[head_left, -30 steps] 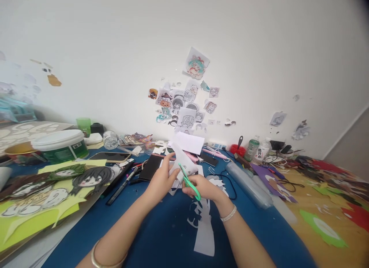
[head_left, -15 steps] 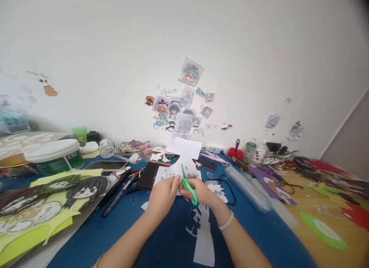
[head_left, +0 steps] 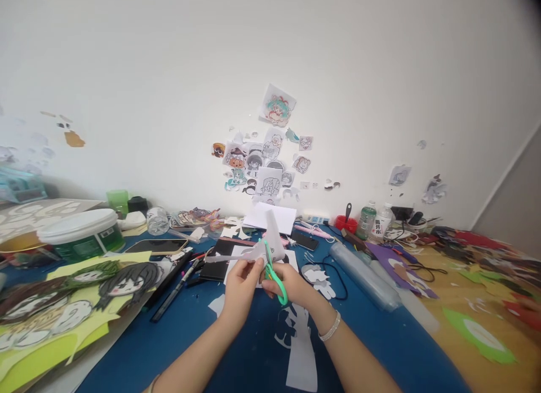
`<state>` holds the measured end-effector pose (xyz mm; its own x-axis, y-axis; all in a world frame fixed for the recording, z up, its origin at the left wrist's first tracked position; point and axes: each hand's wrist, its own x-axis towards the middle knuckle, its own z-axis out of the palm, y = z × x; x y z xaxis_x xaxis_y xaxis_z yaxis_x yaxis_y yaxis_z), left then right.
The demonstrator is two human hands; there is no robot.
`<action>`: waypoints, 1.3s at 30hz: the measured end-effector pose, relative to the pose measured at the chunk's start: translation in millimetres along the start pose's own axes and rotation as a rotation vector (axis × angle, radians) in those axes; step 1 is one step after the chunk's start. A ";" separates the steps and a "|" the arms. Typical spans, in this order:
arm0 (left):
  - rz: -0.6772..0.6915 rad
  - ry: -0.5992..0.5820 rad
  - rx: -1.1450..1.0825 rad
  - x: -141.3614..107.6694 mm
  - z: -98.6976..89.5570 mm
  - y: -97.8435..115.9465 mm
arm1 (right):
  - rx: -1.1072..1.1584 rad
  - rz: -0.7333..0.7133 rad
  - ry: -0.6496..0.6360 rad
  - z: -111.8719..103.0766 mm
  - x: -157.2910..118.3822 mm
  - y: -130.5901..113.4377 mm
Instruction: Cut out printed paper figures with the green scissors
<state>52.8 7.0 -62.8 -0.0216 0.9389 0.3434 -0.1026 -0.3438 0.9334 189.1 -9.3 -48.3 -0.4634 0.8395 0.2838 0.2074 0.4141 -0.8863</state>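
Note:
My right hand (head_left: 284, 281) is closed around the handles of a pair of green scissors (head_left: 278, 286), whose blades point up and away from me. Pinched in my left hand (head_left: 244, 280) is a white sheet of paper (head_left: 274, 238) with small printed marks. The scissor blades lie against this paper, close to my left fingertips. One strip of the paper stretches out to the left and another part stands upward. Beneath my hands lies a white sheet with dark shapes (head_left: 233, 272). Nearer to me, a cut paper remnant (head_left: 302, 353) rests on the blue table.
A black notebook (head_left: 215, 252) and several pens (head_left: 177, 288) lie left of my hands. Farther left are coloured paper figures (head_left: 127, 280) and a white-lidded tub (head_left: 80, 226). A clear plastic roll (head_left: 366, 274) is at right. Two bottles (head_left: 366, 221) stand by the wall.
The paper in my left hand has turned and folded; a strip now sticks out leftward. The scissors have shifted slightly left and down with my right hand.

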 end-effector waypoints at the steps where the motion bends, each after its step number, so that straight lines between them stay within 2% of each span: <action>1: -0.012 0.004 -0.014 -0.7 0.1 0.2 | 0.000 -0.004 0.012 0.9 0.4 1.4; 18: -0.060 0.053 -0.109 -3.0 0.9 2.7 | 0.055 -0.076 0.085 10.0 3.5 12.0; 24: -0.098 0.034 -0.146 -4.0 1.3 0.0 | 0.043 -0.088 0.092 11.4 3.2 11.6; 39: 0.069 0.025 0.259 2.6 -6.1 9.5 | 0.027 -0.031 0.082 7.5 1.4 5.3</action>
<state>45.7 6.2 -53.7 -0.0444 0.9122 0.4074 0.1575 -0.3963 0.9045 183.2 -8.5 -55.3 -0.3966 0.8530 0.3392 0.1706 0.4315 -0.8858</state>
